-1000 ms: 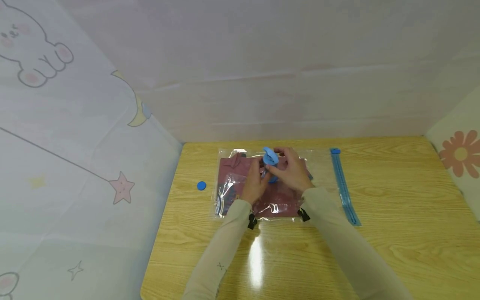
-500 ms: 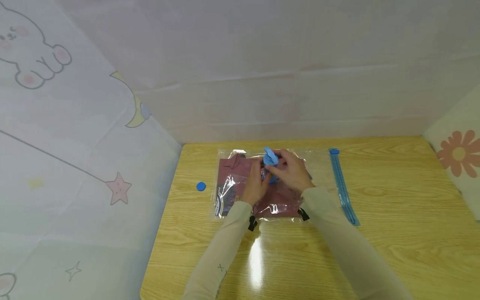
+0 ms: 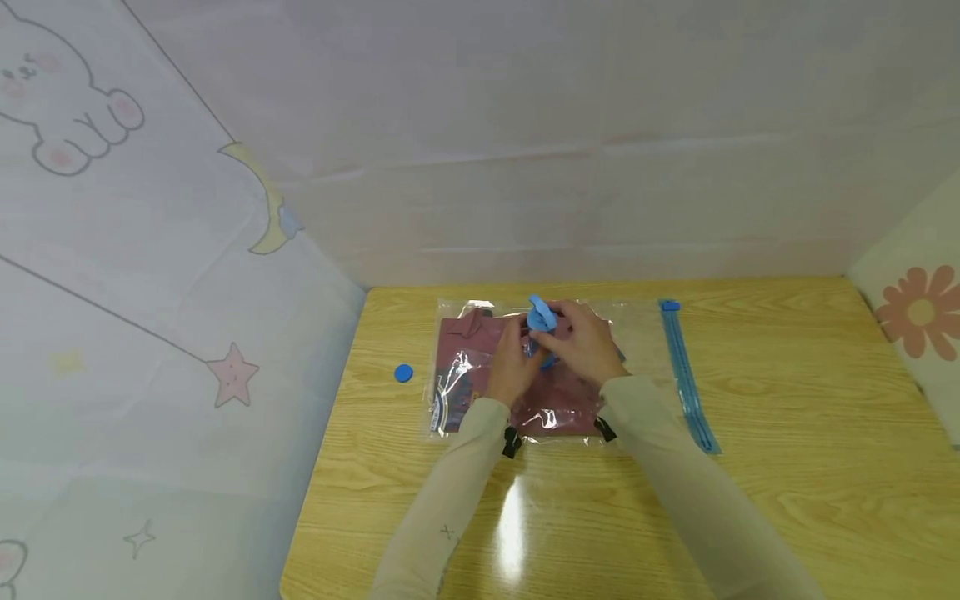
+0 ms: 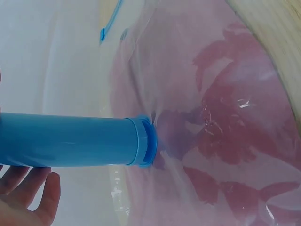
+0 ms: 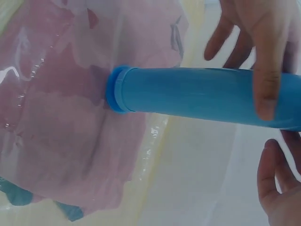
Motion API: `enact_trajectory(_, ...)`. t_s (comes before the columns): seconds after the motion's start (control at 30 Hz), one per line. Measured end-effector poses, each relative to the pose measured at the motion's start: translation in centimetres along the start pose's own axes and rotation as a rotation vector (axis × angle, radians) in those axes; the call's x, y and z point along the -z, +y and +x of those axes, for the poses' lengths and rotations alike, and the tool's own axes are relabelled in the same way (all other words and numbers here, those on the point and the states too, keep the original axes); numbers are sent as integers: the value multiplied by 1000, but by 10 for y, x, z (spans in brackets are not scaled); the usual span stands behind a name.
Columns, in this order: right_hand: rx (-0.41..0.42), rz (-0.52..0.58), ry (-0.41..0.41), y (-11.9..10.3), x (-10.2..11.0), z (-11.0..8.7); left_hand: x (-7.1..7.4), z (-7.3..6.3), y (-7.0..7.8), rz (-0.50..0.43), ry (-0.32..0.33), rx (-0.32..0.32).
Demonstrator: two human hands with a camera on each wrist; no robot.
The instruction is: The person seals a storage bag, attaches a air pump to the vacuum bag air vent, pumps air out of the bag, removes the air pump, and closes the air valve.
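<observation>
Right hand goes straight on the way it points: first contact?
The pump; the right hand has thumb and fingers at it. Past that, the left hand looks next in the head view, though depth is unclear.

Table (image 3: 810, 408), yellow-brown wood grain, glossy, with a white glare streak near the front. On it: one clear plastic bag (image 3: 647, 354), laid flat, maroon garment (image 3: 566, 404) inside, blue closure strip (image 3: 687, 375) at right end; one round blue disc (image 3: 403, 372), left of bag.
</observation>
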State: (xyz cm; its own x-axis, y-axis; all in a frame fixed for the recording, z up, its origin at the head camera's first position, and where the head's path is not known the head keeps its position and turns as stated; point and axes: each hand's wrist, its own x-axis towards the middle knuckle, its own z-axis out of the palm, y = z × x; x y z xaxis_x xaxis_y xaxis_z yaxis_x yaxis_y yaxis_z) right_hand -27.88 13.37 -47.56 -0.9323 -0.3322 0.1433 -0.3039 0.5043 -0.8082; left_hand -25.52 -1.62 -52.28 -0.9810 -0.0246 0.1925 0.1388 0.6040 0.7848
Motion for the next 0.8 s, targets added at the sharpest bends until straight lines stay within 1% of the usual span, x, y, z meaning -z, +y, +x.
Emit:
enact_trajectory(0.13, 33, -36, 19, -5, 3, 2, -2, 3, -2, 10, 7, -11)
enact_trajectory(0.27, 77, -74, 64, -14, 8, 4, -2, 5, -4, 52, -17, -18)
enact_trajectory(0.33, 95, -101, 71, -21, 11, 5, -3, 6, -5, 72, -23, -31)
enact_trajectory(0.4, 107, -149, 67, -29, 15, 5, -3, 6, -6, 88, -24, -51)
enact_trajectory(0.5, 108, -215, 38, -37, 18, 5, -3, 7, -8, 93, -25, -75)
enact_trajectory(0.57, 101, -254, 26, -41, 20, 4, -4, 8, -8, 90, -33, -80)
enact_trajectory(0.67, 108, -290, 20, -43, 20, 4, -4, 7, -7, 88, -54, -68)
enact_trajectory(0.8, 142, -325, 29, -46, 21, 4, -5, 7, -6, 84, -73, -52)
